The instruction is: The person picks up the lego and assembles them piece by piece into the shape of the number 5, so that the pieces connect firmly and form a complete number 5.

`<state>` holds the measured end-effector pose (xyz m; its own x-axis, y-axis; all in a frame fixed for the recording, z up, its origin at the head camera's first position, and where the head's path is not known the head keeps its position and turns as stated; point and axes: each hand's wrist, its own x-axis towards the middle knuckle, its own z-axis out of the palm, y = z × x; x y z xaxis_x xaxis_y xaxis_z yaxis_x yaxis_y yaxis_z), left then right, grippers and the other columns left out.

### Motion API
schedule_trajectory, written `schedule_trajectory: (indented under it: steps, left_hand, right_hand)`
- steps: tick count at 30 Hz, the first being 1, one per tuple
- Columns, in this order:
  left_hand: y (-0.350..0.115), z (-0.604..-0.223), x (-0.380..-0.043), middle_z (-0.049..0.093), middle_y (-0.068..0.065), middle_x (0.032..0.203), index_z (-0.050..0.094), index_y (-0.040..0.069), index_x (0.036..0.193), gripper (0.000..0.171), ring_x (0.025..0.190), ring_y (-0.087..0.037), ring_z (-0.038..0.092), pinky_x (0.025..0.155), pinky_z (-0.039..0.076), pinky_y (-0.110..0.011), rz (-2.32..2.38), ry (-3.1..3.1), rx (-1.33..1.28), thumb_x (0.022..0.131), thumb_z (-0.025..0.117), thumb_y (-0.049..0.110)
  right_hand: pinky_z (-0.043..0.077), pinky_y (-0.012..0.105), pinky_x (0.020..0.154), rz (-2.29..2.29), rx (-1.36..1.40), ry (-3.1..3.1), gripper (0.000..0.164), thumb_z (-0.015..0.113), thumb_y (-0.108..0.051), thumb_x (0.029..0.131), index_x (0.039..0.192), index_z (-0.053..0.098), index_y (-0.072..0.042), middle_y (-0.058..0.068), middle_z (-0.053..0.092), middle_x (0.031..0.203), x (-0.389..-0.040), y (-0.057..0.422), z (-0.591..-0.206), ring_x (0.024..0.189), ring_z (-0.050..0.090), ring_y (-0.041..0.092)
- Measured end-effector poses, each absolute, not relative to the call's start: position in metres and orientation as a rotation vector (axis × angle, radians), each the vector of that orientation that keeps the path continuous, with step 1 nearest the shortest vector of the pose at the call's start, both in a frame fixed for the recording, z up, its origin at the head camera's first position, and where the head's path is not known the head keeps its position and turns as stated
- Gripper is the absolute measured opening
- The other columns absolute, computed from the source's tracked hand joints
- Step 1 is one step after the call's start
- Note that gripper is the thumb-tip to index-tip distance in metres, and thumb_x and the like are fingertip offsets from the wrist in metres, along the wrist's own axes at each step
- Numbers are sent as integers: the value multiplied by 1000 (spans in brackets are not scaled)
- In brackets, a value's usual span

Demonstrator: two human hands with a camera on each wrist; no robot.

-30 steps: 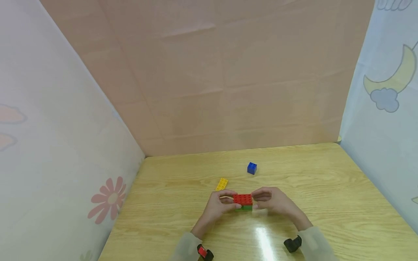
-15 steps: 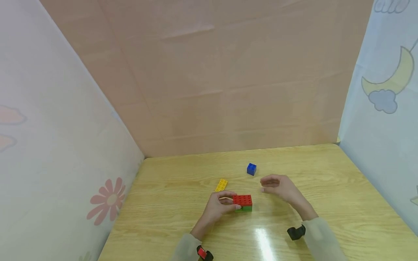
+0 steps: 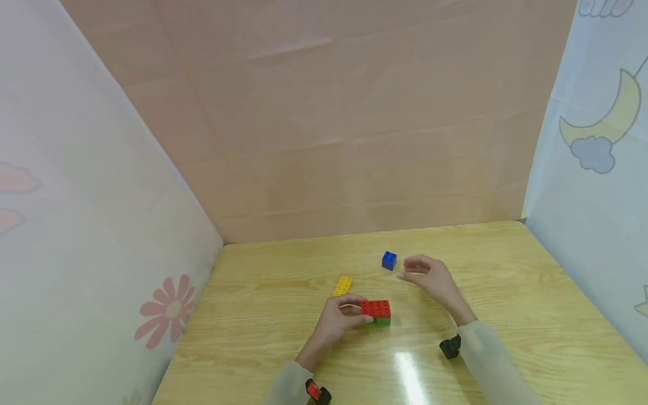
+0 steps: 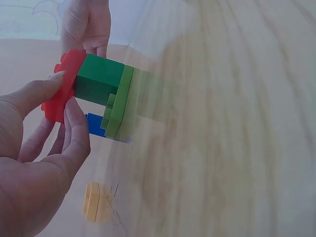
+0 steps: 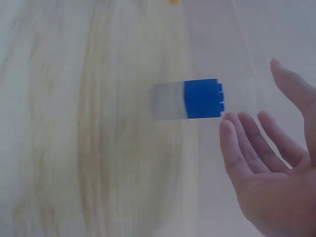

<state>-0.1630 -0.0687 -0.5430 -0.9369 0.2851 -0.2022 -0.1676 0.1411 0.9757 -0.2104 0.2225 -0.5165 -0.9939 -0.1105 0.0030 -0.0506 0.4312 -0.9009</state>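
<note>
My left hand (image 3: 334,322) grips the red building plate (image 3: 378,307) at the top of a small stack, thumb on its near side and fingers behind. Under the red piece, in the left wrist view, come a dark green brick (image 4: 100,78) and a light green studded plate (image 4: 122,101) at the table. My right hand (image 3: 434,279) holds nothing and hovers just right of the square blue brick (image 3: 389,260). In the right wrist view its fingers (image 5: 232,148) are spread loosely, fingertips close to the studs of that blue brick.
A flat yellow plate (image 3: 342,286) with studs lies behind the left hand. The wooden table (image 3: 273,315) ends at a tan back wall (image 3: 354,169), with patterned white panels (image 3: 76,214) at both sides.
The right hand has left the right side of the stack and moved away, up beside the blue brick. The left hand stays on the stack, which has not moved.
</note>
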Motion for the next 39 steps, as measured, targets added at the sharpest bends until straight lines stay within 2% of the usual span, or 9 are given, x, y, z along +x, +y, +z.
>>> schedule_trajectory:
  steps: [8, 13, 19, 26, 33, 39]
  left_hand:
    - [-69, -540, -160, 72, -4, 121, 78, 14, 117, 35, 97, -14, 70, 81, 60, -23, 1858, 2096, 140, 84, 90, 15]
    - [-67, -540, -160, 72, -3, 121, 78, 14, 117, 36, 97, -14, 70, 80, 60, -22, 1864, 2093, 133, 83, 90, 15]
    - [-67, -540, -160, 72, -3, 122, 78, 14, 118, 36, 98, -15, 69, 82, 60, -23, 1868, 2090, 142, 84, 90, 14]
    - [-67, -540, -161, 72, -3, 123, 78, 15, 119, 36, 98, -15, 70, 84, 61, -24, 1858, 2096, 145, 84, 89, 16]
    - [-66, -539, -160, 73, -3, 123, 78, 14, 119, 37, 99, -16, 70, 84, 61, -26, 1851, 2107, 148, 84, 90, 15]
    - [-66, -539, -160, 73, -2, 122, 78, 15, 118, 36, 99, -16, 70, 84, 61, -26, 1847, 2114, 137, 84, 90, 13]
  right_hand:
    - [56, 55, 104, -1596, -100, 2689, 63, 80, -35, 95, 143, 59, -1, 24, 65, 141, -230, 220, -528, 131, 63, 43]
    - [55, 57, 105, -1630, -88, 2670, 63, 79, -27, 96, 146, 55, 1, 28, 60, 146, -240, 218, -532, 134, 60, 45]
    - [52, 59, 108, -1589, -106, 2646, 63, 77, -26, 97, 147, 53, 3, 29, 56, 149, -251, 212, -536, 137, 56, 49]
    - [51, 58, 110, -1584, -121, 2641, 60, 79, -20, 95, 144, 56, 4, 28, 60, 145, -262, 204, -538, 133, 59, 47]
    - [56, 53, 103, -1585, -122, 2660, 50, 80, -16, 94, 136, 62, 3, 26, 68, 133, -269, 200, -546, 121, 67, 42]
    - [57, 53, 103, -1550, -108, 2678, 48, 81, -14, 93, 134, 64, 4, 27, 69, 131, -271, 196, -545, 119, 69, 41]
